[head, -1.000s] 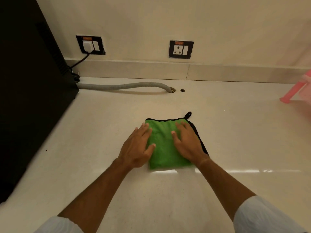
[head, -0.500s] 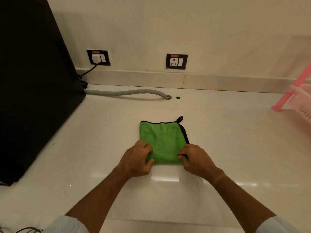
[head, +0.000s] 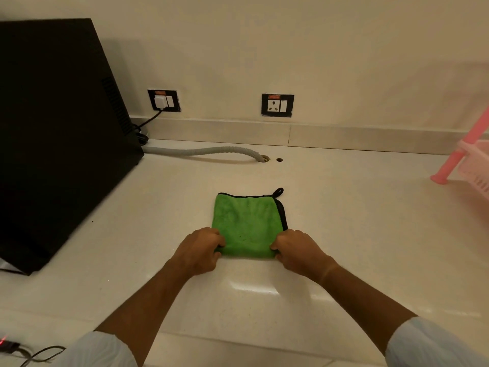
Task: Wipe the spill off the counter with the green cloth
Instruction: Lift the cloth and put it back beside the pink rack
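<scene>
Head cam, looking down at a cream table [head: 344, 234] that's glossy enough to throw glare just in front of the wrists. The cloth [head: 248, 223] is green with black trim, folded into a rough square and lying flat around the middle of the table, with a little black loop [head: 277, 192] poking out at its far right corner. Both hands sit at the near edge of it: the left hand [head: 198, 250] is curled around the near left corner, fingers pinched on the fabric, and the right hand [head: 296, 250] is doing the same on the near right corner, so each one is clenched on the cloth. A big black box [head: 58, 133] stands on the left, a grey hose [head: 201, 151] runs from behind it to a hole [head: 264, 158] by the back wall, two sockets [head: 277, 105] sit on the wall, and a pink rack [head: 468, 160] peeks in at the right. Can't really make out any spill from here.
</scene>
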`<action>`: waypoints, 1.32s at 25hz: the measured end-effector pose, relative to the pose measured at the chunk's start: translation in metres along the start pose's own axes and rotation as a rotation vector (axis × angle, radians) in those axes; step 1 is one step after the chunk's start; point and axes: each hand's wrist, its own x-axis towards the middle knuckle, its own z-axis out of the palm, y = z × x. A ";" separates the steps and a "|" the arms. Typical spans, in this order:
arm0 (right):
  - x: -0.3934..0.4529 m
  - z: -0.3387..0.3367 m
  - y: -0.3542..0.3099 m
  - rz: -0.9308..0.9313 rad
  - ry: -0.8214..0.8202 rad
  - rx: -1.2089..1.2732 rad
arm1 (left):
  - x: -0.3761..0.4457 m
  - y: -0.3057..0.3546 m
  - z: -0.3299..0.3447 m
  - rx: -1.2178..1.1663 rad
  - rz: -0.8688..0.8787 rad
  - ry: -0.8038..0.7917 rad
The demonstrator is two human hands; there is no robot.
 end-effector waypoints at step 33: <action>0.043 -0.225 0.083 0.226 0.019 0.550 | 0.133 0.000 -0.219 -0.376 0.132 -0.027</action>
